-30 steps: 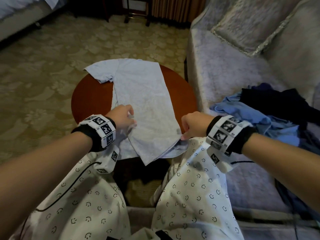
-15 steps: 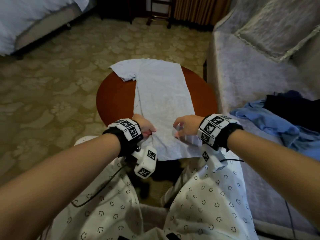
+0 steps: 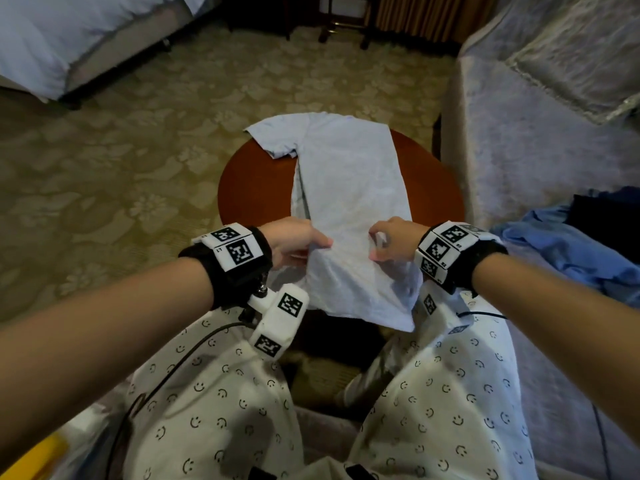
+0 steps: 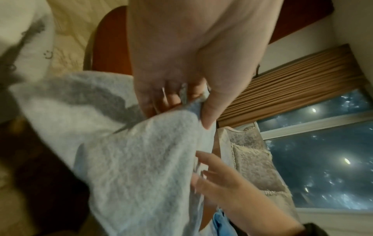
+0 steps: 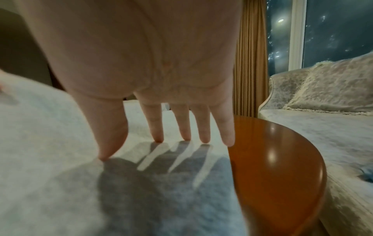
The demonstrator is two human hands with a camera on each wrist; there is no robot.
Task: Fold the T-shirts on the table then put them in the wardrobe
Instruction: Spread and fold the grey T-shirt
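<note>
1. Pale blue T-shirt [image 3: 349, 199] lies lengthwise on the round wooden table [image 3: 252, 188], folded narrow, one sleeve out at the far left, near hem hanging off the near edge.
2. My left hand [image 3: 294, 242] pinches the shirt's left edge near the hem, thumb and curled fingers clamped on the cloth; wrist view confirms it.
3. My right hand [image 3: 391, 242] is on the shirt's right side, fingers [image 5: 203, 127] straight and slightly spread, tips down at the fabric.
4. Sofa [image 3: 540, 140] right of the table, blue and dark clothes pile [image 3: 568, 244] on it.
</note>
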